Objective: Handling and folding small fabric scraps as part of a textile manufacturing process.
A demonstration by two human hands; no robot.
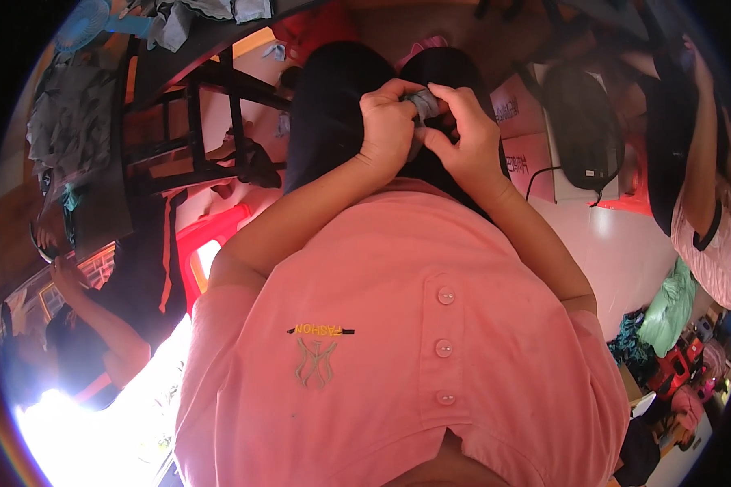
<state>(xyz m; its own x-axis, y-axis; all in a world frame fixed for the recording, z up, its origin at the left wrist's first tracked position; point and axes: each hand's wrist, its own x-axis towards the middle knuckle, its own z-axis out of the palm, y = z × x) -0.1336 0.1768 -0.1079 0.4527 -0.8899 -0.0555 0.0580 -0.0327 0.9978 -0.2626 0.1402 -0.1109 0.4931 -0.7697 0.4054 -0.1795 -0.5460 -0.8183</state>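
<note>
Above my lap, both hands hold a small bunched piece of grey cloth [425,104]. My left hand [387,122] is closed on its left side, fingers bent and pressed together at the fabric. From the other side my right hand [469,134] pinches the cloth, with thumb and forefinger curved toward it. The two hands are close together, and their fingers cover much of the cloth. Under them lie my legs in black trousers [333,105].
On the left, a dark table [110,191] bears piled grey cloth [73,114]; a person works beside it. Nearer are a black frame [193,122] and a red plastic stool [193,252]. At right, a black bag [581,122] rests by cardboard boxes [528,154], near another person's arm [701,154].
</note>
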